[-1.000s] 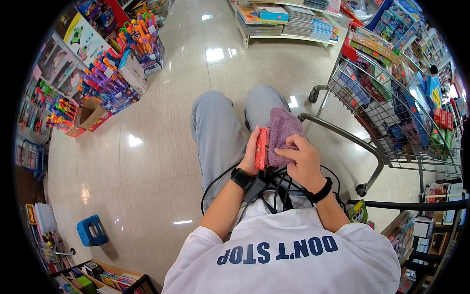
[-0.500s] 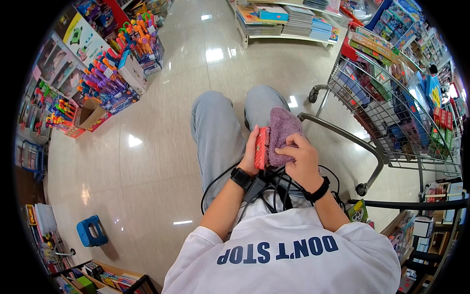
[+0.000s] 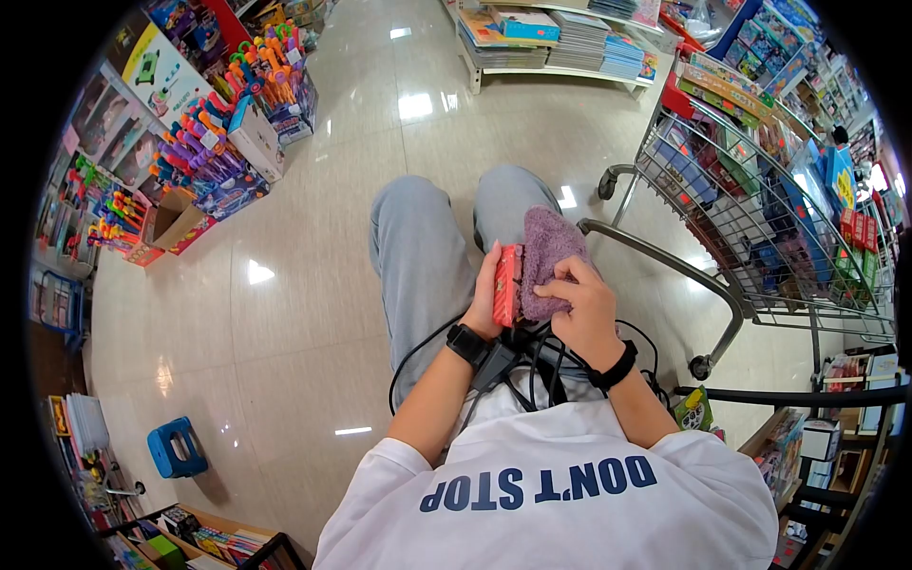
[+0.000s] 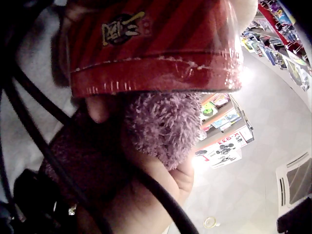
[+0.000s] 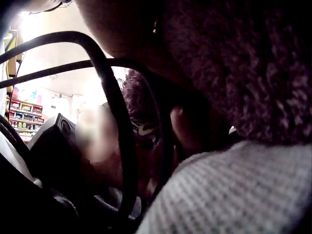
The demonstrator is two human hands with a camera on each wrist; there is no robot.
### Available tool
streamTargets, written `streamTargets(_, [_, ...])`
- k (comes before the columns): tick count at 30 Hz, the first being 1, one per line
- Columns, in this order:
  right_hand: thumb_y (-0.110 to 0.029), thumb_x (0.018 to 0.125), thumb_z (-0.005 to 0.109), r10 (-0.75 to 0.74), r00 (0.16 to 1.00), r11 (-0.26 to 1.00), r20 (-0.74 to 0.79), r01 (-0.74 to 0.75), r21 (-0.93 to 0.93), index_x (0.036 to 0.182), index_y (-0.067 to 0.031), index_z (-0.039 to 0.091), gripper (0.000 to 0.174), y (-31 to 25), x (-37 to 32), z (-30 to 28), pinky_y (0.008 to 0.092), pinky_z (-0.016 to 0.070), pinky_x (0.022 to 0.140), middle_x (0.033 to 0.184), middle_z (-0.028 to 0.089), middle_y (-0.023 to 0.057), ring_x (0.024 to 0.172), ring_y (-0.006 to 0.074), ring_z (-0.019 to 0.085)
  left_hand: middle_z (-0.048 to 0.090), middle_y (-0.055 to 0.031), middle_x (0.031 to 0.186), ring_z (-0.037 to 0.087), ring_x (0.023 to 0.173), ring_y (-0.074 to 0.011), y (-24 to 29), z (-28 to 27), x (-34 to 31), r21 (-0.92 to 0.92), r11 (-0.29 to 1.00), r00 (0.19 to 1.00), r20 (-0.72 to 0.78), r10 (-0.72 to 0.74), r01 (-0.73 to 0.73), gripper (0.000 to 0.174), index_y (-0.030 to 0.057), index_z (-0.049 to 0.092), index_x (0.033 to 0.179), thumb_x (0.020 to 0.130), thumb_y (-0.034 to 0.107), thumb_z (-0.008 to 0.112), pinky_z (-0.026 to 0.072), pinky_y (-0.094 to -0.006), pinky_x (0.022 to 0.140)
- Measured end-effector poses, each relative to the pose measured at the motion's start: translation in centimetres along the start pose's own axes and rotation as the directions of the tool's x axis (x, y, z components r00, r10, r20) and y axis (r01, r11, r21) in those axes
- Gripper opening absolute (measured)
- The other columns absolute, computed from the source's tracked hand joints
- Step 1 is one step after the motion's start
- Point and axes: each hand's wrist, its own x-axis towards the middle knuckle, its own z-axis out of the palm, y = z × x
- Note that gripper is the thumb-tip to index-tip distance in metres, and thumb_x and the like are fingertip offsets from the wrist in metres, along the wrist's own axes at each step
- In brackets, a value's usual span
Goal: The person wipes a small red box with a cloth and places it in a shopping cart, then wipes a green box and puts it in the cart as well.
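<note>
My left hand (image 3: 485, 302) holds a small red box (image 3: 508, 285) along its left side, over my lap. The box, striped in darker red with yellowish lettering and wrapped in shiny clear film, fills the top of the left wrist view. In my right hand (image 3: 586, 312) is a fuzzy purple cloth (image 3: 553, 237), pinched between thumb and bent fingers. The cloth lies against the right edge of the box and drapes over the right knee. From the left wrist view, a tuft of cloth (image 4: 163, 126) shows just under the box's lower edge.
Black cables (image 3: 546, 366) loop across the lap beneath the hands. A loaded wire shopping cart (image 3: 750, 209) stands at the right. Toy displays (image 3: 214, 157) line the left, and a blue stool (image 3: 177, 447) sits on the tiled floor. Book shelves (image 3: 560, 47) are ahead.
The box has tipped slightly, showing a little more of its striped face. My right hand has shifted slightly leftward with the cloth, which stays against the box.
</note>
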Motion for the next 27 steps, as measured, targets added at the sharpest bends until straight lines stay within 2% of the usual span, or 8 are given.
streamTargets(27, [0.005, 0.055, 0.055, 0.050, 0.999, 0.997, 0.003, -0.050, 0.065, 0.077, -0.0070, 0.067, 0.028, 0.13, 0.05, 0.37, 0.0319, 0.0472, 0.069, 0.083, 0.053, 0.0057, 0.079, 0.0247, 0.058, 0.055, -0.0174, 0.121, 0.057, 0.109, -0.0268, 0.16, 0.20, -0.01, -0.021, 1.000, 1.000, 0.021, 0.019, -0.019, 0.065, 0.0001, 0.045, 0.128, 0.094, 0.054, 0.032, 0.0458, -0.0390, 0.095])
